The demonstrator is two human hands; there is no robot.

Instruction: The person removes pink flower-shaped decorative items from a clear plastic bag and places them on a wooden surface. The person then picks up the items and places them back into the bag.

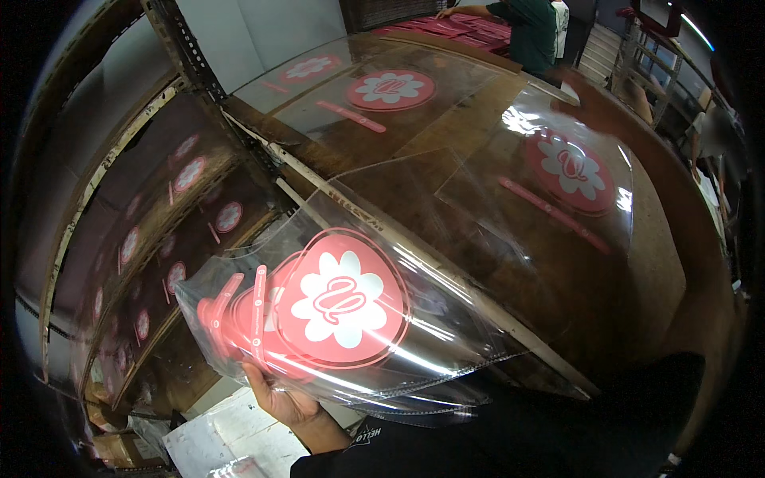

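Observation:
My left hand is closed on the edge of several clear plastic sheets, its thumb on top. The sheets overlap and bend, each printed with a pink oval, a white flower and a narrow pink strip. My right arm reaches far out along the right side. At its end my right hand is dark and smeared, beside the far edge of another clear printed sheet on the brown table. Whether its fingers touch that sheet is not clear.
More printed clear sheets lie at the table's far end. On the left a rack holds several similar sheets on its shelves. Beyond the table, a person in a green top stands by dark pink material. A cardboard box sits low left.

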